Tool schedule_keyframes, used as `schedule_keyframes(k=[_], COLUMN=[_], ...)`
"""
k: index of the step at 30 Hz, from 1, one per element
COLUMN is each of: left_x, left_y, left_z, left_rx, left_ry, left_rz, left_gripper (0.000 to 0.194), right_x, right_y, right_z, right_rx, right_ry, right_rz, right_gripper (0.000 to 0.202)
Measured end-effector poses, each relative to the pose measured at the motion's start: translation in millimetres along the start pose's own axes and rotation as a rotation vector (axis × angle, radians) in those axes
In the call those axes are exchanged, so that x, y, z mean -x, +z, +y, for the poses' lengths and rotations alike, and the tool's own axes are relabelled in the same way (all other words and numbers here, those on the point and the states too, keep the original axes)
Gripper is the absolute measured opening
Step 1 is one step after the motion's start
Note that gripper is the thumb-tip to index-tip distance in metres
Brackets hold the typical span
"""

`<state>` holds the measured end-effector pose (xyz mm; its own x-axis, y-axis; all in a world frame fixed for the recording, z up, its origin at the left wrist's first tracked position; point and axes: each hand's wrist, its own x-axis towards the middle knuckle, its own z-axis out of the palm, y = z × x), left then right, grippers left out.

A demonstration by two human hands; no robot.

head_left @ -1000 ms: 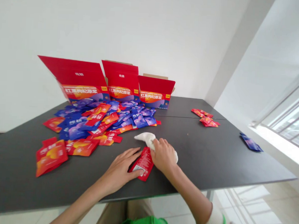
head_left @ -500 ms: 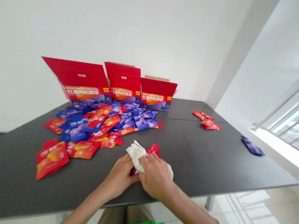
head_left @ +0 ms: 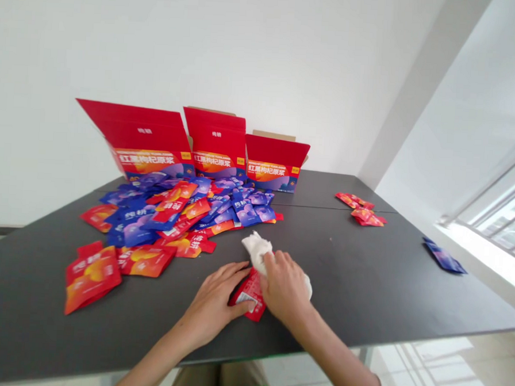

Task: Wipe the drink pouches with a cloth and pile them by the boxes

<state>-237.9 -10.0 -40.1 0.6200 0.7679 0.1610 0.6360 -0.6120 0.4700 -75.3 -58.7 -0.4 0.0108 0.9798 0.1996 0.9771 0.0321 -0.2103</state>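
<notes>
A red pouch (head_left: 252, 293) lies back side up on the dark table near its front edge, showing printed text and a white barcode label. My left hand (head_left: 217, 297) steadies it from the left, thumb on the label and fingertips at its upper end. My right hand (head_left: 285, 284) is closed around a bunched white cloth (head_left: 257, 247) at the pouch's right side. The cloth sticks out beyond my fingers on both sides. Part of the pouch is hidden beneath my right hand and the cloth.
A heap of blue and red pouches (head_left: 174, 211) covers the table's left middle. Behind it stand three red boxes (head_left: 270, 168) with lids raised. Several red pouches (head_left: 362, 210) lie at the far right, with dark blue pouches (head_left: 444, 254) near the right edge.
My right hand and the cloth have shifted right and lifted off part of the pouch, so its printed back now shows. My left hand's fingers are more spread over its left side.
</notes>
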Motion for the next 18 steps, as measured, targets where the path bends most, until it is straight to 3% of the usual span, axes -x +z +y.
schedule_keyframes(k=[3,5,9,12,14,16,18], left_x=[-0.3,-1.3,-0.3,5.4,10.5,14.1,12.3], left_y=[0.9,2.0,-1.3,-9.8,-12.3,-5.8,12.9], left_z=[0.1,1.5,9.9,17.5,20.1,20.1,17.8], left_rx=[0.021,0.027,0.102,0.186,0.200,0.178,0.138], left_ry=[0.038,0.014,-0.046,-0.059,-0.058,-0.062,-0.083], left_rz=[0.007,0.013,0.032,0.008,0.018,0.073,0.123], left_gripper=[0.053,0.054,0.045,0.033,0.037,0.048,0.050], right_x=[3.4,-2.8,-26.4,-33.8,-31.0,-24.4,-18.4], right_y=[4.5,8.7,15.2,19.0,22.7,28.8,38.0], right_z=[-5.7,1.3,42.4,72.4,86.9,99.7,113.6], right_rx=[-0.046,-0.031,-0.069,-0.199,-0.316,-0.407,-0.437], right_ry=[-0.086,0.008,0.239,0.262,0.228,0.206,0.189], right_rz=[-0.011,0.028,0.060,0.125,0.155,0.167,0.169], right_gripper=[0.019,0.018,0.020,0.028,0.035,0.041,0.045])
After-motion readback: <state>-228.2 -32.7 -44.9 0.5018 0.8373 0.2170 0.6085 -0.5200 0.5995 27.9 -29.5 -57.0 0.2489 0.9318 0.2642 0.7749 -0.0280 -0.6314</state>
